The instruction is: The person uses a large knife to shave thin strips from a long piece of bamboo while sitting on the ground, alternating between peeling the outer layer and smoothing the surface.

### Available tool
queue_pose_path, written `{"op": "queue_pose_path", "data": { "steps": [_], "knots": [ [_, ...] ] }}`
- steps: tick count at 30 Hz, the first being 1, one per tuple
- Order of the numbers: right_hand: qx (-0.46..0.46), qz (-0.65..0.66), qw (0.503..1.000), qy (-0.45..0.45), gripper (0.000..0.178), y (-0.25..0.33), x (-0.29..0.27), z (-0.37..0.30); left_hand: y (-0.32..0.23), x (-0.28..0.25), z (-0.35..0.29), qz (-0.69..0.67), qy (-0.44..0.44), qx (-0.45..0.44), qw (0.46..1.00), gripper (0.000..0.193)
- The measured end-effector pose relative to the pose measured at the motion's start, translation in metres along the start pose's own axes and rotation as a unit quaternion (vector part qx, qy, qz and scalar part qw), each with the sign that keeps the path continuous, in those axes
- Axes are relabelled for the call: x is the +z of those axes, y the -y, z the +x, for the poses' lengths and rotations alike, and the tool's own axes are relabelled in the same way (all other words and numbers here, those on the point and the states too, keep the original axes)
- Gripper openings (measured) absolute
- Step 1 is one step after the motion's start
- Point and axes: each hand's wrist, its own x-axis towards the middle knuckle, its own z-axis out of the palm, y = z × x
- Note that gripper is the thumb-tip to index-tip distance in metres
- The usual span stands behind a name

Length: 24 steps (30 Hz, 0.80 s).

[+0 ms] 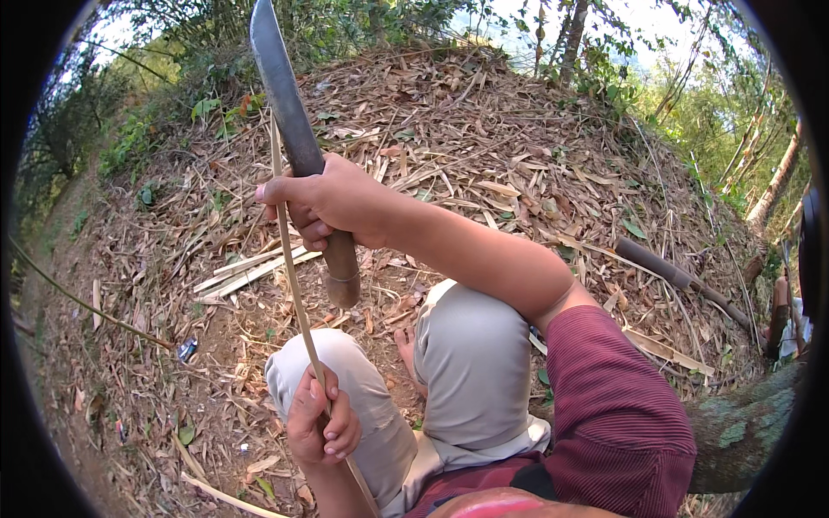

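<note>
My right hand is closed around the wooden handle of a machete, whose broad dark blade points up and away. The thumb of that hand lies against a long, thin pale strip, which looks like split bamboo or wood. Lower down, my left hand grips the same strip near my left knee, fingers curled round it. The strip slants from beside the blade down past my left hand to the lower edge. The machete's rounded handle end shows below my right fist.
Several pale split strips lie on the leaf-littered ground ahead. To the right rests a dark cylindrical piece with a thinner brown end. A mossy log is at my right side. A thin stem crosses the left.
</note>
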Motion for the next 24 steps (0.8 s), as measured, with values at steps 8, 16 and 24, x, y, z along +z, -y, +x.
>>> {"op": "queue_pose_path", "data": {
  "steps": [8,16,24],
  "knots": [
    [-0.013,0.003,1.000,0.003,0.016,-0.0026,-0.0055,0.0019,0.0002,0.0040,0.0027,0.035,-0.041,-0.015,0.998,0.024],
    [-0.018,-0.003,1.000,-0.001,0.016,-0.0040,-0.0059,0.0034,0.0005,0.0055,0.0028,0.036,-0.060,-0.035,0.997,0.026],
    [-0.021,-0.011,1.000,-0.005,0.016,-0.0053,-0.0062,0.0044,0.0001,0.0055,0.0032,0.041,-0.063,-0.037,0.996,0.026]
  ]
}}
